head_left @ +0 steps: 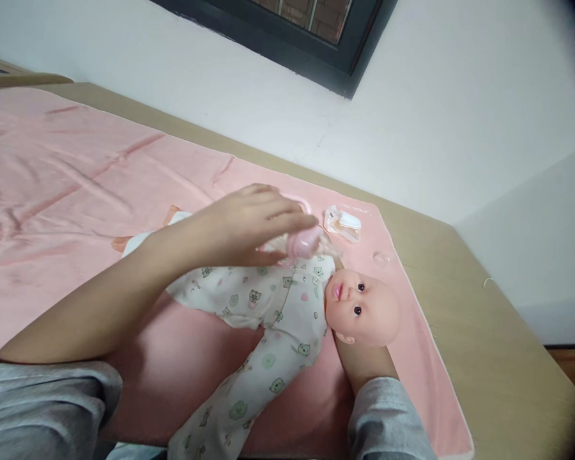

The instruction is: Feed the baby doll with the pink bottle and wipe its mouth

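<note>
A baby doll (364, 306) in white pyjamas (268, 300) printed with small animals lies on its back, its head to the right. My left hand (263, 223) reaches over its chest, closed around a baby bottle (304, 243) with a pink collar and a pink handle. The clear teat points right, above the doll's shoulder and apart from its mouth; it is blurred. My right forearm (367, 364) runs beneath the doll's head and neck, which rest on it. The fingers of my right hand are hidden behind the doll.
A pink blanket (76, 185) covers most of the wooden table (431, 262). Near its far right corner lie a crumpled white packet (342, 222) and a clear cap-like piece (382, 258). Behind stand a white wall (436, 128) and a dark-framed window (338, 70).
</note>
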Demonstrator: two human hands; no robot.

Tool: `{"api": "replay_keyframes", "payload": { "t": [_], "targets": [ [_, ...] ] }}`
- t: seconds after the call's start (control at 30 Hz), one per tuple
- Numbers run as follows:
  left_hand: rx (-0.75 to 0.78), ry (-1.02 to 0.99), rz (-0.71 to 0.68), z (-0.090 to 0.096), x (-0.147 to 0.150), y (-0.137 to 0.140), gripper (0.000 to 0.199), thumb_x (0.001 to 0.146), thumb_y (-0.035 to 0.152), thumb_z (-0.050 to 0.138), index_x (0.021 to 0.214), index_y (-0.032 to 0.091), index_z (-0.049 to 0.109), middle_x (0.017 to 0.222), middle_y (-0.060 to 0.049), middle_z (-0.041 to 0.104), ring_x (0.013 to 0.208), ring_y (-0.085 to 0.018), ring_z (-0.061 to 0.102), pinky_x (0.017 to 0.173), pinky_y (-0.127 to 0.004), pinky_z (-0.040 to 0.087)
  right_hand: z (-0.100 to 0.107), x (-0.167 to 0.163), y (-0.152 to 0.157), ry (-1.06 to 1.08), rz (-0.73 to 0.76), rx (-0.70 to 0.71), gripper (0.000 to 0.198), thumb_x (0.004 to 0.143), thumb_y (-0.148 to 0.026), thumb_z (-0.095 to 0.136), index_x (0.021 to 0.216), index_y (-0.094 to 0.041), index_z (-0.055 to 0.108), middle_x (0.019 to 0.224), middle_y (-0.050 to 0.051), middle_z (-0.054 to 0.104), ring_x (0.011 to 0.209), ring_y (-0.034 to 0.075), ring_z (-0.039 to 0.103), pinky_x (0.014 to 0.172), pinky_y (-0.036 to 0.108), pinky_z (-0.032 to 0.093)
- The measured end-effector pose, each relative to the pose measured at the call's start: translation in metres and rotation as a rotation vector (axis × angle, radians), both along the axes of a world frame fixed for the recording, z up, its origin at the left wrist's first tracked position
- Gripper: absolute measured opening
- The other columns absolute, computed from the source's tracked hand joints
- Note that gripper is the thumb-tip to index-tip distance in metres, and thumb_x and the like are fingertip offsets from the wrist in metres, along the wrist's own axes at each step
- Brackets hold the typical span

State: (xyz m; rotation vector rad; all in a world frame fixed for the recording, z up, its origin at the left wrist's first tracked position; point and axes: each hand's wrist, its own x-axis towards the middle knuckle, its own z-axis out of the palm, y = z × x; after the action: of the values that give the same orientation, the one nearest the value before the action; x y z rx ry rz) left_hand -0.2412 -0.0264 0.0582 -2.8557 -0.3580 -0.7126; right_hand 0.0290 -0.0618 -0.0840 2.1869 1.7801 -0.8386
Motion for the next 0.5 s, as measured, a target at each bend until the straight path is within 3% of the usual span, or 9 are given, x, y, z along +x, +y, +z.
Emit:
{"api": "replay_keyframes", "payload": {
  "t": [0.07, 0.13, 0.2, 0.3, 0.43, 0.5],
  "targets": [
    [-0.106, -0.091, 0.068, 0.003, -0.011, 0.013, 0.053, 0.090, 0.034, 0.059, 0.139, 0.024, 0.042, 0.135, -0.006, 0.058, 0.123, -0.024, 0.055, 0.105, -0.038, 0.040, -0.001, -0.004, 0.000, -0.181, -0.086, -0.352, 0.033, 0.025, -0.017, 0.086, 0.050, -0.029, 0.068, 0.071, 0.009, 0.071, 0.081, 0.046, 0.070, 0.069, 0.059, 0.059],
    [-0.215, -0.151, 0.148, 0.002, -0.021, 0.031, 0.058, 0.088, 0.033, 0.059, 0.141, 0.022, 0.040, 0.139, -0.008, 0.054, 0.126, -0.025, 0.053, 0.103, -0.037, 0.043, -0.003, -0.006, 0.001, -0.246, -0.083, -0.508, 0.031, 0.028, -0.022, 0.087, 0.053, -0.028, 0.071, 0.080, 0.009, 0.072, 0.087, 0.041, 0.071, 0.076, 0.052, 0.060],
    [-0.295, -0.201, 0.157, -0.004, -0.027, 0.052, 0.058, 0.083, 0.034, 0.063, 0.137, 0.021, 0.046, 0.137, -0.008, 0.055, 0.127, -0.028, 0.052, 0.105, -0.038, 0.042, -0.006, -0.005, 0.002, -0.148, -0.071, -0.419, 0.024, 0.035, -0.030, 0.086, 0.053, -0.028, 0.071, 0.085, 0.008, 0.073, 0.094, 0.037, 0.071, 0.081, 0.046, 0.059],
    [-0.440, -0.248, 0.215, -0.022, -0.032, 0.084, 0.052, 0.078, 0.039, 0.066, 0.126, 0.022, 0.056, 0.130, -0.006, 0.060, 0.122, -0.028, 0.055, 0.104, -0.039, 0.042, -0.009, -0.002, 0.003, 0.008, -0.238, -0.239, 0.023, 0.034, -0.026, 0.085, 0.046, -0.029, 0.067, 0.081, 0.008, 0.073, 0.095, 0.037, 0.071, 0.078, 0.047, 0.058],
    [-0.673, -0.307, 0.343, -0.051, -0.036, 0.118, 0.053, 0.070, 0.039, 0.072, 0.118, 0.021, 0.059, 0.121, -0.005, 0.065, 0.111, -0.028, 0.060, 0.096, -0.038, 0.046, -0.012, 0.000, 0.004, -0.208, -0.459, -0.422, 0.031, 0.024, -0.015, 0.084, 0.038, -0.030, 0.060, 0.077, 0.010, 0.072, 0.086, 0.039, 0.071, 0.071, 0.049, 0.057],
    [-0.756, -0.343, 0.384, -0.063, -0.041, 0.129, 0.054, 0.066, 0.037, 0.073, 0.115, 0.019, 0.060, 0.116, -0.006, 0.066, 0.107, -0.027, 0.061, 0.093, -0.037, 0.048, -0.016, 0.002, 0.005, -0.132, -0.459, -0.332, 0.033, 0.023, -0.017, 0.084, 0.035, -0.029, 0.056, 0.074, 0.009, 0.071, 0.082, 0.037, 0.071, 0.067, 0.047, 0.057]
  ]
}}
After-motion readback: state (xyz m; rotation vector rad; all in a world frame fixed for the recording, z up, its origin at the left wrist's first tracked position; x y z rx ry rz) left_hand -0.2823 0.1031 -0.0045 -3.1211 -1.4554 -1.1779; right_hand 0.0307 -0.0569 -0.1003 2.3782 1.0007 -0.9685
